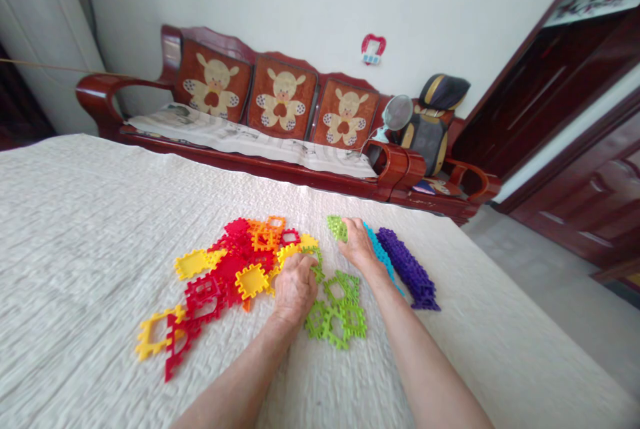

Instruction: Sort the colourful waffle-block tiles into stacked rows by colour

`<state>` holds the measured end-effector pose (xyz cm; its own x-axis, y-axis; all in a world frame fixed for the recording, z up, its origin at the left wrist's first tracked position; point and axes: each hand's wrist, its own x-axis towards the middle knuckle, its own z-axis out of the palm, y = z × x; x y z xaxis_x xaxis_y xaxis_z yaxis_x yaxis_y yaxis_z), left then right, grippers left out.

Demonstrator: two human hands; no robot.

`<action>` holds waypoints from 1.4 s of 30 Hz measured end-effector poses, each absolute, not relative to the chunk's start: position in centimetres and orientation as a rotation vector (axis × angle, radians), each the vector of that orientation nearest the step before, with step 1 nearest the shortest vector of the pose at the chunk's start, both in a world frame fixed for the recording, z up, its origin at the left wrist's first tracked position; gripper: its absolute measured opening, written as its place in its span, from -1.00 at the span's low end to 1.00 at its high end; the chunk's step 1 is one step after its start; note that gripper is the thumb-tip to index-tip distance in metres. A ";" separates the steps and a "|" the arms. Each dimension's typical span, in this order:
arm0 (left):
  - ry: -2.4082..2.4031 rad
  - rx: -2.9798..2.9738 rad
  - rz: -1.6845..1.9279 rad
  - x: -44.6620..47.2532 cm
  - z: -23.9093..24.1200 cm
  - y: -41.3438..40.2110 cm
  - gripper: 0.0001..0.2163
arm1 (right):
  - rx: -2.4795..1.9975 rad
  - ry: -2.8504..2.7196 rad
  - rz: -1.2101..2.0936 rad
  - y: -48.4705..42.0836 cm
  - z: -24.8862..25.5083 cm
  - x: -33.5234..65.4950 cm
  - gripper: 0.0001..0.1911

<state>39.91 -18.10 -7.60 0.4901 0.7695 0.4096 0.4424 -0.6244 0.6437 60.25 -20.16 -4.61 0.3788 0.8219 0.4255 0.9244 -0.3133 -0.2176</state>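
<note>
My left hand (296, 285) is closed, its fingertips on a green notched plastic building piece (319, 262) at the right edge of a mixed pile. That pile holds red pieces (233, 265), orange pieces (265, 237) and yellow pieces (251, 281). My right hand (357, 243) is farther right, its fingers curled around the near end of a short row of green pieces (336, 227); the hand hides part of it. Between my forearms lie several loose green pieces (337, 322). Beside my right wrist runs a row of blue pieces (383, 252), then a row of purple pieces (407, 265).
Everything lies on a quilted white cover (90, 229) whose far edge faces a wooden sofa (113, 92) with bear-patterned cushions (283, 92). A small fan (397, 113) and a chair with a massage cushion (427, 139) stand at the back right.
</note>
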 end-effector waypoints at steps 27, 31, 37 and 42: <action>0.969 1.956 1.348 40.4 -8.5 -17.4 -0.74 | -1.806 -1.631 -0.009 -22.7 -6.0 54.1 -0.66; 0.985 1.980 1.289 40.5 -8.4 -17.5 -0.74 | -1.878 -1.625 -0.067 -22.3 -6.6 54.2 -0.70; 0.985 2.024 1.243 40.5 -8.1 -17.6 -0.74 | -1.925 -1.505 -0.044 -21.3 -6.9 54.3 -0.70; 1.008 2.046 1.223 40.5 -8.1 -17.5 -0.75 | -1.929 -1.401 0.052 -20.8 -7.0 54.1 -0.73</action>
